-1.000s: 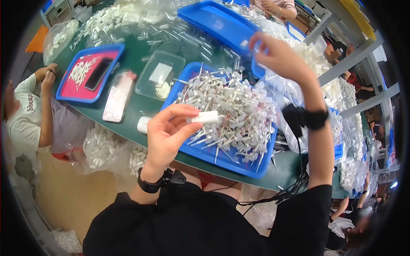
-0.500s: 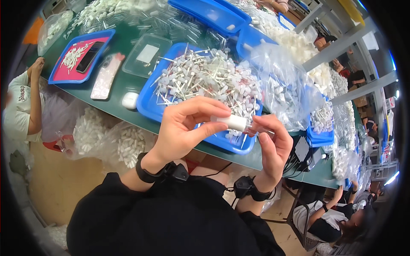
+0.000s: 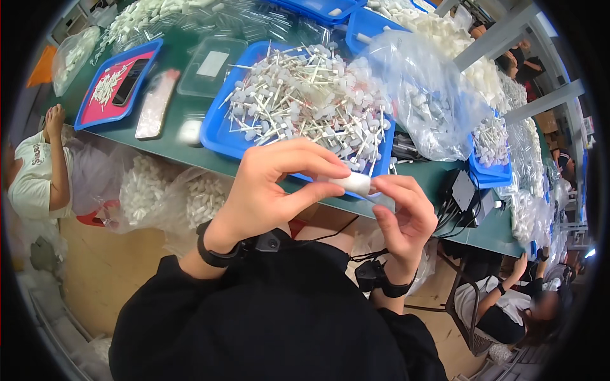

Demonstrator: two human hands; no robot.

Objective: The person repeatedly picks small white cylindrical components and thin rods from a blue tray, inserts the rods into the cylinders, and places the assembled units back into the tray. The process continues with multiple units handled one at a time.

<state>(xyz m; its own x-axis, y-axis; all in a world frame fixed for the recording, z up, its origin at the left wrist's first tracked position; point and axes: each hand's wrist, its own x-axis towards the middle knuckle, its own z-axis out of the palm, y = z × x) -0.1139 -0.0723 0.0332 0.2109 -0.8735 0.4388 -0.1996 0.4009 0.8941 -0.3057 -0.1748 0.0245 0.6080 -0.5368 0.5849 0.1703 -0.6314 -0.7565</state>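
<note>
My left hand (image 3: 270,184) pinches a short white cylinder (image 3: 357,183) between thumb and fingertips, above the table's near edge. My right hand (image 3: 410,213) is at the cylinder's right end, its index fingertip touching or nearly touching it. A see-through plastic piece (image 3: 385,202) shows between the right thumb and fingers; its exact shape is hard to make out. Just beyond my hands lies a blue tray (image 3: 215,132) heaped with thin white sticks with flat pale heads (image 3: 305,101).
On the green table (image 3: 171,140) lie a pink-cased phone (image 3: 157,105), a clear box (image 3: 197,70) and a smaller tray (image 3: 101,124) holding a dark phone. At right are a clear bag (image 3: 432,101) and a black device with cables (image 3: 459,190). Co-workers sit left and right.
My right hand has come closer to the white cylinder, its index finger now at the end and the thumb lower. The whole view has shifted slightly.
</note>
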